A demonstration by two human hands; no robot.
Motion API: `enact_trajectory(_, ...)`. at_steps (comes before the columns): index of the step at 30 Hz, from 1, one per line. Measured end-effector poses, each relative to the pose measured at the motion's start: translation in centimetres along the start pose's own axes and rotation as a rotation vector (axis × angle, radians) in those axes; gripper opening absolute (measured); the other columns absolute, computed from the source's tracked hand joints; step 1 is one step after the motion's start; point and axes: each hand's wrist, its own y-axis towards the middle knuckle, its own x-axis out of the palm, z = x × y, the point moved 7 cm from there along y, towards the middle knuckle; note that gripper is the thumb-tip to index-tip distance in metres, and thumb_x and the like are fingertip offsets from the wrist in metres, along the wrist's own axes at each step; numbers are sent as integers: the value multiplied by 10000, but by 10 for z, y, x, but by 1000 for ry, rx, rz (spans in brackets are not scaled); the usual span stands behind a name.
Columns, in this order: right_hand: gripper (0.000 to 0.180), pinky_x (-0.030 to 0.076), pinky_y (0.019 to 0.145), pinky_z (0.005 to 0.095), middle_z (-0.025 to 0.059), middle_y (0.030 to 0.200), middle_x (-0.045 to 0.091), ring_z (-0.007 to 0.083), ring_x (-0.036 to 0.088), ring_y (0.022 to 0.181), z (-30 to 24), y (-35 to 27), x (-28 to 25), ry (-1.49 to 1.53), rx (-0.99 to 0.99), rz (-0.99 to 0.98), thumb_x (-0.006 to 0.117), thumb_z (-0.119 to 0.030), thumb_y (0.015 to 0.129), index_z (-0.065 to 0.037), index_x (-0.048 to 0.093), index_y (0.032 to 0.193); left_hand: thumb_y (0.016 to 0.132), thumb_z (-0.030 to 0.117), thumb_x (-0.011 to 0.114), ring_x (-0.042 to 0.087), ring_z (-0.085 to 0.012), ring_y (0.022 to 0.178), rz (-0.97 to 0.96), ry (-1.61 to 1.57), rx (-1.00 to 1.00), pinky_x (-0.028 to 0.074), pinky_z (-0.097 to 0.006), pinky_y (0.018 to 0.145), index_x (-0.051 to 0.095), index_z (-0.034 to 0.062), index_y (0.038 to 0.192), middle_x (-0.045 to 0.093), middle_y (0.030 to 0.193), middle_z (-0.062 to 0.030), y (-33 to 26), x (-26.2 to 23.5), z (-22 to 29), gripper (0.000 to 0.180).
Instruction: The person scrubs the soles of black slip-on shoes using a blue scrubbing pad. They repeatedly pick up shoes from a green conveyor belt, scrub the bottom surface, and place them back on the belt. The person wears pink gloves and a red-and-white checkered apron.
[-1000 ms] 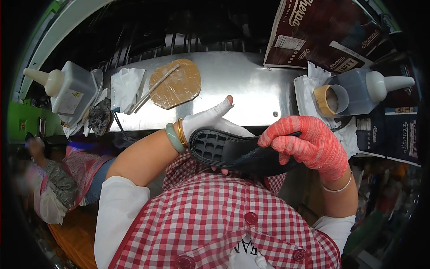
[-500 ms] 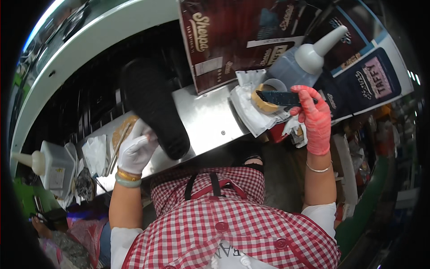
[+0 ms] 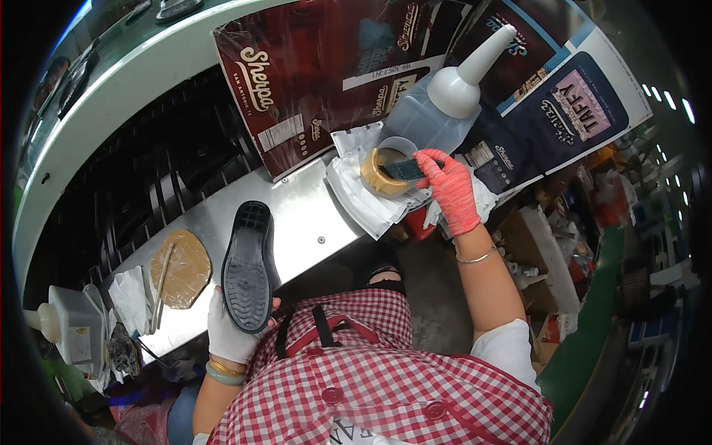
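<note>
A black shoe sole (image 3: 247, 278) rests in my left hand (image 3: 225, 334), which wears a white glove. The fingers wrap round the sole's near end, and fingertips show along its right edge. The face turned up has a raised rim, ribs and a grid of square hollows at the far end. My right hand (image 3: 451, 191), in a pinkish-red glove, pinches a flat dark brush (image 3: 404, 170). The brush's far end reaches into a small clear cup (image 3: 371, 178) wrapped with tan tape; its tip is hidden inside.
White cloths (image 3: 357, 194) lie under the cup, beside a large squeeze bottle (image 3: 430, 111) and printed cardboard (image 3: 297, 81). On the metal bench (image 3: 300, 222), left, are a tan disc (image 3: 191, 271), a thin stick (image 3: 161, 289) and white paper (image 3: 131, 300). Another bottle (image 3: 74, 337) stands far left.
My left hand has drawn the sole nearer and lower, and its ribbed face now shows. The brush has gone from above the cup down into it. The whole view has shifted.
</note>
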Motion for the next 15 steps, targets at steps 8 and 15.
enact_trajectory(8, 223, 330, 389, 136, 27, 747, 623, 59, 579, 519, -8, -37, 22, 386, 119, -44, 559, -238, 927, -29, 624, 967, 908, 538, 384, 518, -431, 1112, -271, -66, 42, 509, -523, 724, 438, 93, 1313, 534, 1235, -157, 24, 36, 0, 604)
enact_trajectory(15, 260, 438, 496, 151, 35, 804, 643, 68, 614, 613, -58, -125, 144, 451, 173, -378, 536, -259, 939, -28, 614, 1030, 815, 457, 625, 431, -447, 1205, -463, -230, 42, 447, -613, 892, 361, 43, 1356, 432, 1320, -221, 11, 71, 1, 730)
